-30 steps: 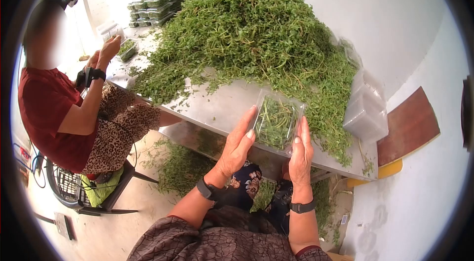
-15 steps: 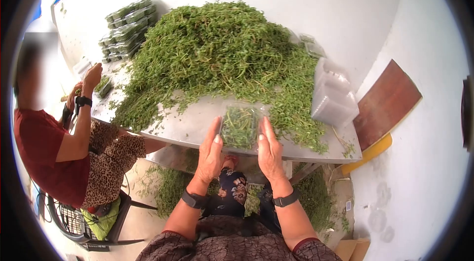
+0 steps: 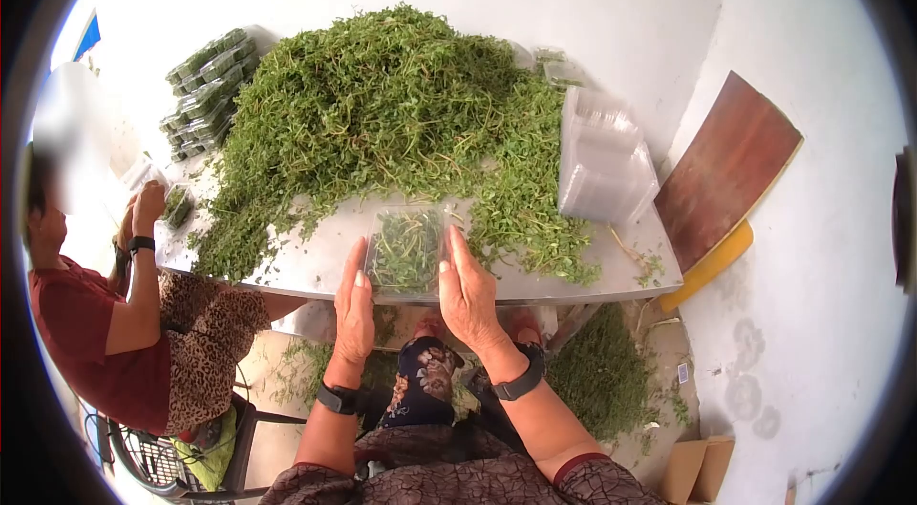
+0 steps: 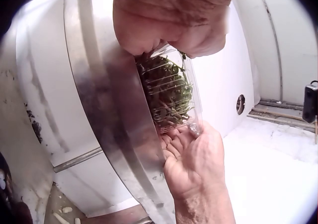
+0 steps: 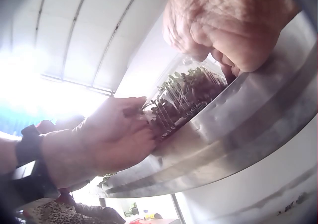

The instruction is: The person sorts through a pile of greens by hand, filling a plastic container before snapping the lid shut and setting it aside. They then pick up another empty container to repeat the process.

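Note:
A clear plastic clamshell box [image 3: 405, 252] filled with leafy green stems sits at the front edge of the metal table [image 3: 320, 242], between both hands. My left hand [image 3: 354, 309] grips its left side, thumb near the top edge. On the opposite side, my right hand [image 3: 468, 295] holds it the same way. In the left wrist view the right hand's fingers [image 4: 174, 142] bend in at the box's end. From the right wrist, the left hand [image 5: 119, 134] shows at the far end of the box, stems visible through its ribbed wall.
A large heap of green stems [image 3: 373, 104] covers the table's middle. Filled boxes [image 3: 205, 94] are stacked at back left; nested clear containers [image 3: 604, 156] stand at right. A person [image 3: 86, 333] sits at the left, hands near another box [image 3: 178, 206]. More greens [image 3: 607, 376] lie below.
The box has come down from a raised, tilted pose to the table's front edge, with both hands still at its sides. The head view has shifted, too.

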{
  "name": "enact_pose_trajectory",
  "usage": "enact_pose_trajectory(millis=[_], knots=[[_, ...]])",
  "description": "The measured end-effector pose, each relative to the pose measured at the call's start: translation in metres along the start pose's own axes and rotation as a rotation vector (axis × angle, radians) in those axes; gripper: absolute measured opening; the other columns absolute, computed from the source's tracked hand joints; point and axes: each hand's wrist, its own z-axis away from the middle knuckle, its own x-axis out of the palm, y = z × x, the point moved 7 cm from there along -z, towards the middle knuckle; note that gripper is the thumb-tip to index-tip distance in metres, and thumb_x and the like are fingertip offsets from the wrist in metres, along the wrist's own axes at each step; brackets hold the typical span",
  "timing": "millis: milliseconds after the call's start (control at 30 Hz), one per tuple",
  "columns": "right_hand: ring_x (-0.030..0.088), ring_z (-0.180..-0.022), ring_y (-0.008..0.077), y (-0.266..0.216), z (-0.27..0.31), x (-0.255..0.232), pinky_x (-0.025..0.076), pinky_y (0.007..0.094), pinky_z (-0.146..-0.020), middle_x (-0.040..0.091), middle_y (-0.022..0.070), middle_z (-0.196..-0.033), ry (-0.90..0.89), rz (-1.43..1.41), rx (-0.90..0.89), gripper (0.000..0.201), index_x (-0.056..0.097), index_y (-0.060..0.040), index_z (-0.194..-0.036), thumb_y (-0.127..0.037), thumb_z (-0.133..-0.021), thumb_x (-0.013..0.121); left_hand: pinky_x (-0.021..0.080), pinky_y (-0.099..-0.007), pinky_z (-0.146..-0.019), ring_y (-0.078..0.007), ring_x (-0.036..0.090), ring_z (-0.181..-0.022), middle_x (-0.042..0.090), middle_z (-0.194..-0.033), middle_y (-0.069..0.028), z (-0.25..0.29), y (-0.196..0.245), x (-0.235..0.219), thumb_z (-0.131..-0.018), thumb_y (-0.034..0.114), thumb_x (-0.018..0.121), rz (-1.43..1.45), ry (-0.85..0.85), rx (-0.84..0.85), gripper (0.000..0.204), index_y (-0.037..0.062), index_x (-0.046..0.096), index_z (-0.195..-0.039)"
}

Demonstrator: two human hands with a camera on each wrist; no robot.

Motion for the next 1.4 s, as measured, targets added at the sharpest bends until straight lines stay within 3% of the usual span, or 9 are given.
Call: enact_pose_trajectory(millis=[200,500,633,700,733,767,833,1133,1400], knots=[[0.061,-0.092,0.0387,0.003,0.000,0.006,0.049,0.0424,-0.081,0.060,0.0269,-0.105,-0.064,-0.018,0.092,0.051,0.035,0.0082,-0.136,-0.011,-0.091,0.047,0.022,-0.0327,-0.112,-0.0238,0.033,-0.136,0.039,-0.145,-0.0170,0.002,0.003,-0.002,-0.097,0.017,0.031,-0.071,0.031,-0.071,0.050,-0.0057,0.034,-0.141],[0.059,-0.100,0.0389,-0.003,0.000,0.006,0.047,0.0410,-0.087,0.057,0.0289,-0.114,-0.033,0.013,-0.089,0.052,0.033,0.0112,-0.137,-0.009,-0.091,0.045,0.022,-0.0339,-0.112,-0.0252,0.033,-0.137,0.040,-0.144,-0.0176,0.004,0.004,-0.002,-0.096,0.016,0.033,0.017,0.092,-0.092,0.049,-0.0038,0.036,-0.141],[0.047,-0.125,0.0377,0.002,0.001,0.008,0.038,0.0385,-0.103,0.045,0.0304,-0.134,-0.128,-0.089,0.054,0.048,0.032,0.0100,-0.139,-0.008,-0.094,0.036,0.023,-0.0346,-0.112,-0.0258,0.035,-0.135,0.042,-0.143,-0.0168,0.005,0.007,-0.002,-0.097,0.018,0.034,0.050,0.115,-0.103,0.049,-0.0003,0.037,-0.141],[0.059,-0.103,0.0393,0.000,0.000,0.005,0.047,0.0401,-0.088,0.056,0.0291,-0.118,-0.062,0.012,-0.016,0.050,0.034,0.0100,-0.138,-0.009,-0.092,0.042,0.035,-0.0200,-0.072,-0.0088,0.035,-0.072,0.046,-0.135,-0.0073,0.005,0.007,-0.002,-0.097,0.027,0.035,-0.037,0.042,-0.113,0.051,0.0062,0.038,-0.143],[0.057,-0.109,0.0400,-0.001,0.000,0.004,0.046,0.0398,-0.091,0.054,0.0298,-0.123,-0.077,0.007,0.015,0.050,0.035,0.0098,-0.137,-0.009,-0.092,0.041,0.038,-0.0236,-0.086,-0.0122,0.048,-0.089,0.045,-0.138,-0.0086,0.005,0.009,0.000,-0.097,0.026,0.035,-0.029,0.021,-0.149,0.050,0.0054,0.038,-0.143],[0.057,-0.109,0.0400,-0.001,0.000,0.004,0.046,0.0398,-0.091,0.054,0.0298,-0.123,-0.080,0.001,0.009,0.050,0.035,0.0098,-0.137,-0.009,-0.092,0.041,0.038,-0.0236,-0.086,-0.0122,0.048,-0.089,0.045,-0.138,-0.0086,0.004,0.009,0.000,-0.097,0.026,0.035,-0.033,0.029,-0.145,0.050,0.0054,0.038,-0.143],[0.054,-0.116,0.0399,0.001,0.000,0.005,0.045,0.0395,-0.095,0.051,0.0303,-0.128,-0.051,-0.002,0.020,0.049,0.036,0.0101,-0.137,-0.010,-0.092,0.041,0.025,-0.0358,-0.111,-0.0288,0.035,-0.135,0.042,-0.143,-0.0183,0.002,0.011,0.002,-0.098,0.021,0.035,0.010,0.011,-0.043,0.047,0.0008,0.039,-0.140],[0.044,-0.129,0.0343,0.014,0.003,0.011,0.036,0.0367,-0.106,0.042,0.0273,-0.140,-0.115,-0.159,0.143,0.048,0.032,0.0089,-0.140,-0.009,-0.095,0.036,0.030,-0.0389,-0.110,-0.0319,0.038,-0.133,0.040,-0.142,-0.0218,0.000,0.006,0.001,-0.077,0.027,0.074,-0.022,-0.074,0.074,0.082,0.0006,0.033,-0.143],[0.047,-0.127,0.0323,0.009,0.005,0.012,0.037,0.0367,-0.105,0.045,0.0250,-0.138,-0.193,-0.163,0.103,0.047,0.036,0.0076,-0.138,-0.015,-0.097,0.037,0.031,-0.0343,-0.109,-0.0256,0.038,-0.133,0.039,-0.143,-0.0176,0.002,-0.001,-0.001,-0.070,0.023,0.083,0.031,-0.043,0.162,0.093,0.0019,0.031,-0.144]])
